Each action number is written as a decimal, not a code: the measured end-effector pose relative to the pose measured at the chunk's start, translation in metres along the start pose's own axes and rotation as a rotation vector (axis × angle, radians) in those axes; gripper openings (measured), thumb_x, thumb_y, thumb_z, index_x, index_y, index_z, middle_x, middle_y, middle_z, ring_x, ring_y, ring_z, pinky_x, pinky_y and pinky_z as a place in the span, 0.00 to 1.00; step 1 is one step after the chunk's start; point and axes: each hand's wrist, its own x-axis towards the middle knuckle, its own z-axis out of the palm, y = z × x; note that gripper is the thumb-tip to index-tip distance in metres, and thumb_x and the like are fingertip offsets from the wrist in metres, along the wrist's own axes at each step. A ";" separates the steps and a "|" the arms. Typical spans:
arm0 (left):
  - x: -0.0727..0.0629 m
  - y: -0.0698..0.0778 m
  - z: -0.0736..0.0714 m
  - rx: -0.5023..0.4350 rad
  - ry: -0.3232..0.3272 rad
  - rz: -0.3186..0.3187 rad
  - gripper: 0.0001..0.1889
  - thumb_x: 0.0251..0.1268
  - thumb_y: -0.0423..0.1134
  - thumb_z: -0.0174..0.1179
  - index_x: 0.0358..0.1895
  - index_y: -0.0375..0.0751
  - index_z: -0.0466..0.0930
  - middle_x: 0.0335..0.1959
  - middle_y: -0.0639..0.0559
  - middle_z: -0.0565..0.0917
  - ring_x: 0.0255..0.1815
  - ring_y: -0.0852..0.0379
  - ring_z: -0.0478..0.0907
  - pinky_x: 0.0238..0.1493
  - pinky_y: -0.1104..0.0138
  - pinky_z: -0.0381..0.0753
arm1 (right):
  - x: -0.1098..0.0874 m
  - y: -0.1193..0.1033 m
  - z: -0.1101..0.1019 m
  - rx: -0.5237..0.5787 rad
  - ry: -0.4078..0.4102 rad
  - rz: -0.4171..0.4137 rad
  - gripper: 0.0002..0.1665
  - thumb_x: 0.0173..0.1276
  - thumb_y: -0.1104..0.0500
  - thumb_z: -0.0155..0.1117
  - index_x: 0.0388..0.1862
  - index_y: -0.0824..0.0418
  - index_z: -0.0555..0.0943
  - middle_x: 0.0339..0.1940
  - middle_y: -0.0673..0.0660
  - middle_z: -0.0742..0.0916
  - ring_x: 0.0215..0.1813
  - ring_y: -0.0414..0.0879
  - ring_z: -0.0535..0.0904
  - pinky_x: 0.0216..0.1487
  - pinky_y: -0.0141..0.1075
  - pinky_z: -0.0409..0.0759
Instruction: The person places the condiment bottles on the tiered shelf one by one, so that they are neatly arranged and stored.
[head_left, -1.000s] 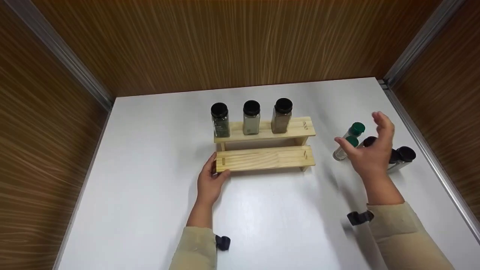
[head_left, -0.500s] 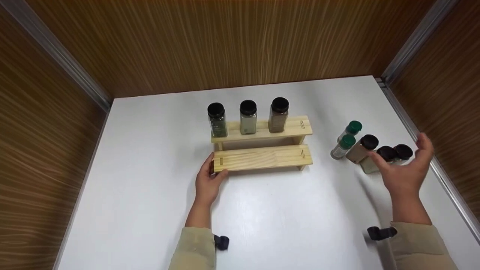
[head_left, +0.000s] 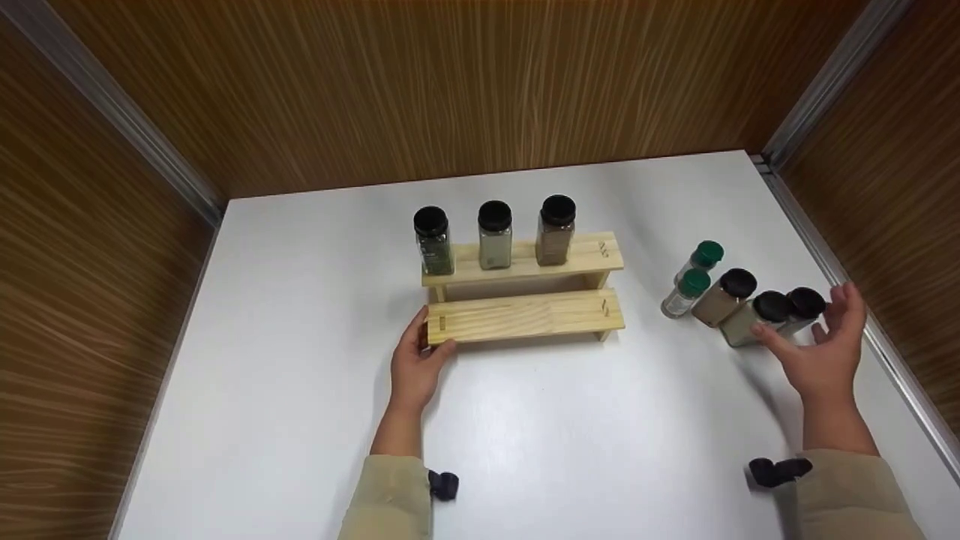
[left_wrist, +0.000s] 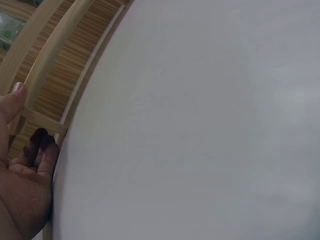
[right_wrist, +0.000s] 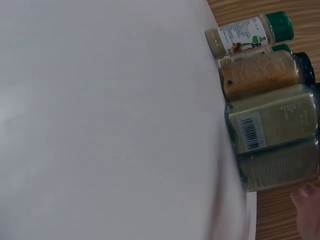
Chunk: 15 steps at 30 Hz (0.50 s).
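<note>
A two-step wooden rack (head_left: pixel 525 316) stands mid-table. My left hand (head_left: pixel 415 373) grips the left end of its lower step, thumb at the front edge and fingers tucked behind the end; in the left wrist view the thumb (left_wrist: pixel 15 100) lies against the wood. My right hand (head_left: pixel 825 360) is spread around the right-hand jars of a cluster, holding none. Its thumb is near a black-capped spice jar with pale contents (head_left: pixel 742 324), its fingers beside the rightmost black-capped jar (head_left: pixel 804 306). In the right wrist view a fingertip (right_wrist: pixel 307 207) shows beside that end jar (right_wrist: pixel 280 167).
Three black-capped spice jars, one dark green (head_left: pixel 436 253), one pale (head_left: pixel 495 246) and one brown (head_left: pixel 553 241), stand on the upper step. Left of the right hand are a brown jar (head_left: pixel 720 301) and two green-capped bottles (head_left: pixel 681 300). Wood-grain panels (head_left: pixel 480 90) wall the white table.
My right hand has moved right and toward me, from over the cluster to its right-hand jars, and its fingers have lowered. The left hand keeps its grip on the rack.
</note>
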 end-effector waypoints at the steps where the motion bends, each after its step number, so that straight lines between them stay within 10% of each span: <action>1: 0.000 0.001 0.000 0.001 -0.003 0.002 0.40 0.71 0.29 0.70 0.82 0.36 0.62 0.68 0.36 0.79 0.62 0.43 0.78 0.59 0.60 0.77 | 0.001 0.001 0.000 0.015 -0.011 0.012 0.72 0.56 0.75 0.78 0.89 0.48 0.47 0.87 0.54 0.59 0.85 0.44 0.54 0.83 0.40 0.52; 8: -0.001 0.000 0.000 0.016 0.008 -0.001 0.39 0.71 0.30 0.70 0.82 0.38 0.63 0.68 0.37 0.79 0.61 0.43 0.79 0.58 0.59 0.77 | 0.005 0.012 0.002 0.017 -0.054 0.000 0.70 0.56 0.80 0.75 0.89 0.47 0.51 0.84 0.57 0.63 0.81 0.44 0.60 0.81 0.43 0.57; 15: 0.001 -0.001 0.000 0.015 0.021 -0.005 0.39 0.70 0.29 0.70 0.82 0.37 0.64 0.68 0.37 0.79 0.60 0.44 0.79 0.56 0.63 0.78 | 0.004 0.019 0.002 -0.003 -0.005 -0.006 0.62 0.55 0.82 0.74 0.85 0.51 0.63 0.66 0.39 0.76 0.72 0.40 0.71 0.75 0.38 0.66</action>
